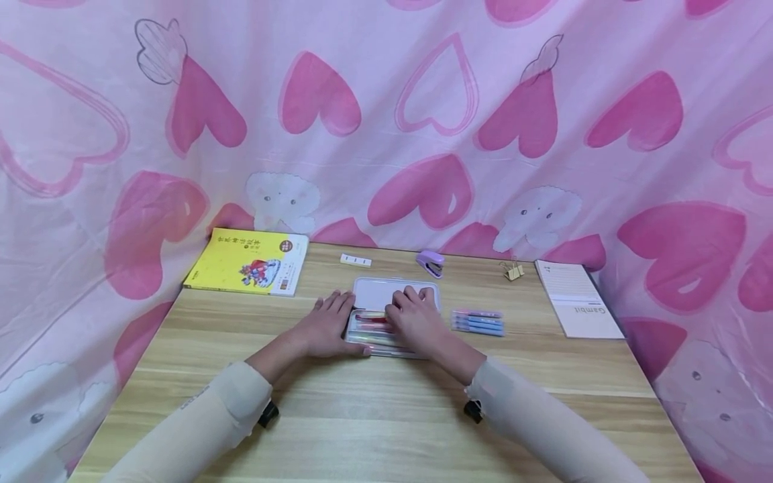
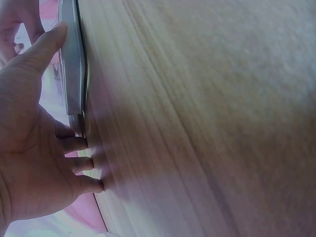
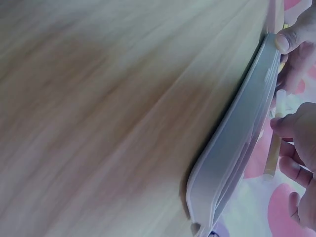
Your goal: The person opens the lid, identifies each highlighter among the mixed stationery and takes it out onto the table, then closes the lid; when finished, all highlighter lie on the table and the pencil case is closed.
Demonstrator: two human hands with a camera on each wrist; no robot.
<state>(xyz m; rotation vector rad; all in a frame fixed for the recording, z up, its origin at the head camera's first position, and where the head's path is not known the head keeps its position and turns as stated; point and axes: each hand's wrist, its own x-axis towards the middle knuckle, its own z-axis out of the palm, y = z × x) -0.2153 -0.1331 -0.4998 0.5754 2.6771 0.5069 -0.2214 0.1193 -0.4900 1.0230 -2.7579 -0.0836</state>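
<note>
A shallow pale case (image 1: 371, 293) lies with its lid folded back on the wooden table, several pens (image 1: 370, 327) lying side by side in its tray. My left hand (image 1: 325, 330) is spread along the case's left end. Its thumb (image 2: 58, 35) rests on the front rim, while the other fingertips reach the tabletop in the left wrist view. Over the right part of the tray, my right hand (image 1: 417, 323) pinches a yellowish pen (image 3: 273, 160) between thumb and fingers. The right hand hides much of that pen in the head view.
Several blue and pink pens (image 1: 478, 325) lie right of the case. Behind stand a purple stapler (image 1: 431, 261), a white strip (image 1: 355, 260) and a gold binder clip (image 1: 513, 271). A yellow book (image 1: 232, 261) lies back left, a white notepad (image 1: 580, 302) right.
</note>
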